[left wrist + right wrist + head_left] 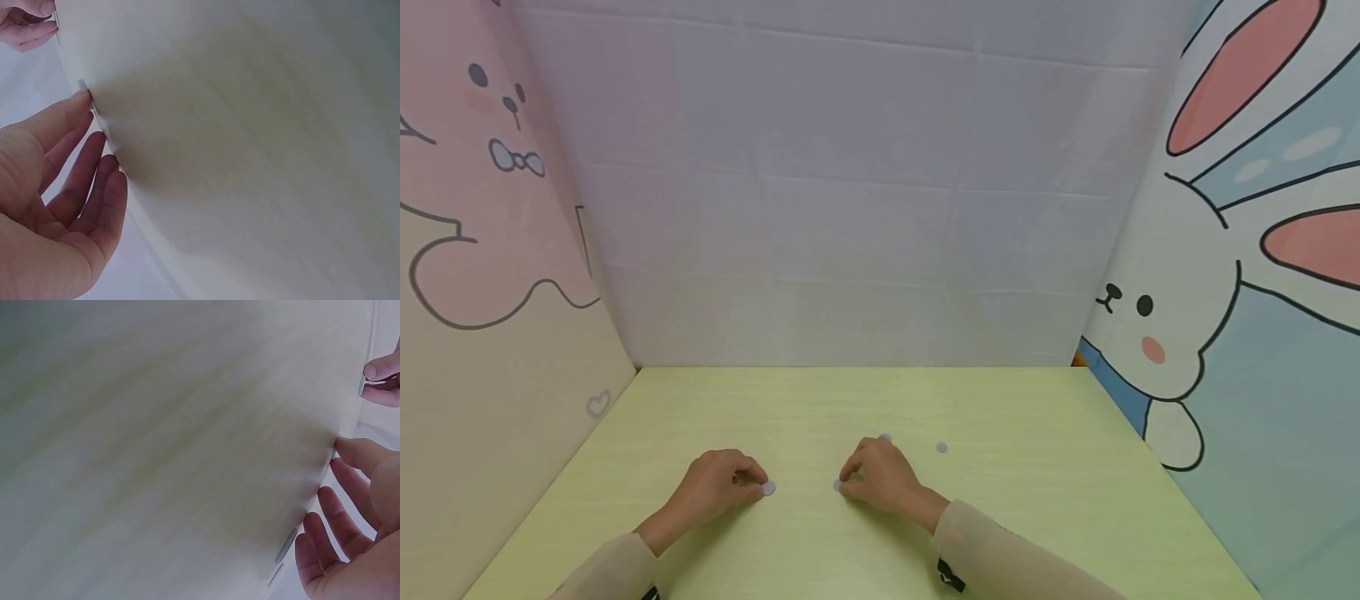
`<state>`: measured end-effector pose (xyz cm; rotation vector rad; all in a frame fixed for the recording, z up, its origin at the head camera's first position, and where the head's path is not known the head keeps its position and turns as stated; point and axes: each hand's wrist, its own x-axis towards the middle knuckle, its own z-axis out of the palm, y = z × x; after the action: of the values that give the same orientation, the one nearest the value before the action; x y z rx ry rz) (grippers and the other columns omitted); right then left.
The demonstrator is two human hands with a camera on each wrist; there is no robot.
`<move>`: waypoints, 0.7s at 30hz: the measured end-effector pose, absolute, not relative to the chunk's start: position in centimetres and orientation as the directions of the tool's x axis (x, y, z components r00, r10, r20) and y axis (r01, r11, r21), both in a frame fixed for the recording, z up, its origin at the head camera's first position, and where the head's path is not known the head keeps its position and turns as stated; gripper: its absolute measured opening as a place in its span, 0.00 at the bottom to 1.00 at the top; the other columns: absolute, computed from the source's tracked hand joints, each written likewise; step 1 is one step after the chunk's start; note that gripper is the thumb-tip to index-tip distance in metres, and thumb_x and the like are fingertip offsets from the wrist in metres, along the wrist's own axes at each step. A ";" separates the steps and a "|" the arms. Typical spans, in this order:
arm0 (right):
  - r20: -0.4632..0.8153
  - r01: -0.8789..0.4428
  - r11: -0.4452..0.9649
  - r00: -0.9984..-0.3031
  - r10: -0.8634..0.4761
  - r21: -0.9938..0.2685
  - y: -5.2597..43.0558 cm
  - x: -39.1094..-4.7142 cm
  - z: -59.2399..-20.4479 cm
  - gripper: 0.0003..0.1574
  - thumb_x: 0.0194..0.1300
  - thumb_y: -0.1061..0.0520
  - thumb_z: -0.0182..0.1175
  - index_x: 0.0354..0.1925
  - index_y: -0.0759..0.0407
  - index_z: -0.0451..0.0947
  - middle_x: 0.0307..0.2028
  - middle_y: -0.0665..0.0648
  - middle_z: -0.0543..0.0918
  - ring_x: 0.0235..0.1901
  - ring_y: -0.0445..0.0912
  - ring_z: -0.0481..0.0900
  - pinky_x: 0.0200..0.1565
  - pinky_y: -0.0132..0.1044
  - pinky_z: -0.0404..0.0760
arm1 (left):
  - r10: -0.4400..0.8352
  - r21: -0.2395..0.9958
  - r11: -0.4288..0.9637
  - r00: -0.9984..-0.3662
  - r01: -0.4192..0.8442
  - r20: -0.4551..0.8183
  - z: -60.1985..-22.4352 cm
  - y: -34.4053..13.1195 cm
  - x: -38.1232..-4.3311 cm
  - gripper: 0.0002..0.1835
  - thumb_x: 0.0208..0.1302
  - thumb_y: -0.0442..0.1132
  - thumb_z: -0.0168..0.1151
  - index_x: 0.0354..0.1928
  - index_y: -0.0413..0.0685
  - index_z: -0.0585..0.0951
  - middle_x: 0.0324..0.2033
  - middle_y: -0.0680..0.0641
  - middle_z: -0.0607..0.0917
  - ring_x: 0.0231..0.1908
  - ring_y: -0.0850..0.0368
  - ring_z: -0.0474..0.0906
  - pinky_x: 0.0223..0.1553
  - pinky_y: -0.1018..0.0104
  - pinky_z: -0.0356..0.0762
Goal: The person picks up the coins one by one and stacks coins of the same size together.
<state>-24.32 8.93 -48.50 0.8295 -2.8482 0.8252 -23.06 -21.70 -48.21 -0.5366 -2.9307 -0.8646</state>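
Note:
On the pale yellow-green table, my left hand (718, 483) pinches a small flat grey disc (769, 487) between thumb and forefinger at its edge. Seen edge-on in the left wrist view, that disc (81, 84) lies at the tabletop. Just to the right, my right hand (880, 477) has its thumb and forefinger on a second grey disc (838, 485), partly covered by the fingertips. Behind the right hand's knuckles a third disc (886, 437) peeks out. One more disc (942, 447) lies flat to the right of that hand.
A pale cloth wall (857, 208) closes off the table's back edge. Cartoon-printed panels stand at the left (497, 250) and right (1240, 333) sides. The table surface (1037, 500) extends around both hands.

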 end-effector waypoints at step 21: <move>0.209 -0.536 0.701 -0.840 -0.502 -0.471 9.1 -24.6 -48.7 0.04 0.64 0.51 0.78 0.35 0.49 0.94 0.37 0.44 0.87 0.41 0.38 0.81 0.69 0.59 0.74 | 0.369 0.514 0.762 -0.916 0.394 0.155 -46.8 -20.5 -23.3 0.13 0.59 0.45 0.82 0.45 0.55 0.91 0.42 0.59 0.90 0.46 0.51 0.86 0.48 0.50 0.84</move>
<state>-24.60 9.08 -48.74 0.8663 -2.8373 0.8171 -23.33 -20.53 -46.79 -0.6302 -2.9066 -0.8643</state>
